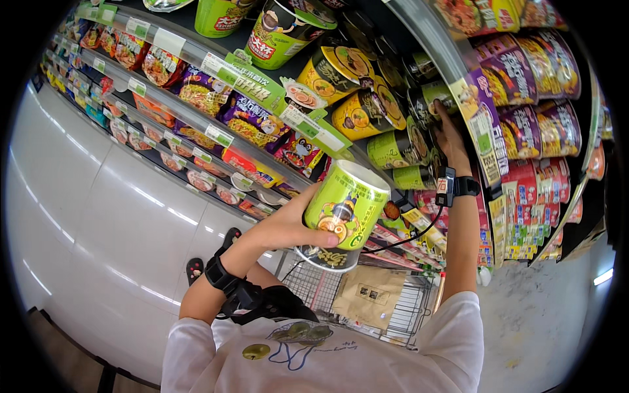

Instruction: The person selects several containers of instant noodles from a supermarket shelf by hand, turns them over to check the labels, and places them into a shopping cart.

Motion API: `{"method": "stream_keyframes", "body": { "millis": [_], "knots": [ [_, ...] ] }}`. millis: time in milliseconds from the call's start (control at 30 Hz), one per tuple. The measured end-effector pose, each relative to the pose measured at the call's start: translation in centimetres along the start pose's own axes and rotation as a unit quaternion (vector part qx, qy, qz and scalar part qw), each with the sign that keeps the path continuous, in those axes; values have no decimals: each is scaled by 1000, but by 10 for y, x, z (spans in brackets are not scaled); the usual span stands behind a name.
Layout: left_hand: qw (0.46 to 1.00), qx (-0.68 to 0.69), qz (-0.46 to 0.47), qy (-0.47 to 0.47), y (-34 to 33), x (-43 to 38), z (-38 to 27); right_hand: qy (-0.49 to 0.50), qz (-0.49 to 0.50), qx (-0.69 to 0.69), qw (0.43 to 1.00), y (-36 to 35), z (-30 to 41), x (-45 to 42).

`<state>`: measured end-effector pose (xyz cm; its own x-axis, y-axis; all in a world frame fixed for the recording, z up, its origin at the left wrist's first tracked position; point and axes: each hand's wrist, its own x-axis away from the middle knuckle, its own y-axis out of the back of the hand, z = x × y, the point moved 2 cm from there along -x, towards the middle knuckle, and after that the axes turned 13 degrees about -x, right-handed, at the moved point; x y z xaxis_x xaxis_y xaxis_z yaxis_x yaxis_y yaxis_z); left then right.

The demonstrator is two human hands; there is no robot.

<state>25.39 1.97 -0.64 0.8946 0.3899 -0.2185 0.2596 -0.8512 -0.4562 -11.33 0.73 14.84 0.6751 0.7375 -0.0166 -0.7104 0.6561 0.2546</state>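
My left hand [300,221] grips a green and black instant noodle cup [351,201] in front of my chest, its thumb across the lower side. The cup is tilted, with its pale end up and to the right. Deep in the shelf, my right hand [448,135] touches another green and black noodle cup [435,98]; most of its fingers are hidden, so its grip is unclear. Just left of that hand lie more green cups [388,150] and yellow and black noodle cups [361,115]. Both wrists wear black strapped devices.
A shelf edge with price tags [295,115] runs diagonally past the cups. Bagged noodles [253,120] fill lower shelves. Purple noodle tubs [513,78] stand at the right. Below my hands is a wire shopping cart [307,282] with a brown paper bag [369,297]. A cable [417,240] hangs from the right wrist.
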Motion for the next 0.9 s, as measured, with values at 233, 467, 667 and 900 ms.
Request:
{"method": "stream_keyframes", "body": {
  "millis": [233, 467, 667, 900],
  "knots": [
    [999, 41, 32, 6, 9, -33, 6, 44, -74, 6, 996, 1, -3, -39],
    [998, 5, 60, -2, 12, -52, 6, 80, -97, -23, 992, 7, -7, -60],
    [998, 15, 57, 15, 14, -58, 5, 60, -93, -61, 992, 10, -5, -69],
    [999, 19, 40, 2, 13, -53, 18, 238, 161, 344, 894, 3, 10, -81]
  ]
}}
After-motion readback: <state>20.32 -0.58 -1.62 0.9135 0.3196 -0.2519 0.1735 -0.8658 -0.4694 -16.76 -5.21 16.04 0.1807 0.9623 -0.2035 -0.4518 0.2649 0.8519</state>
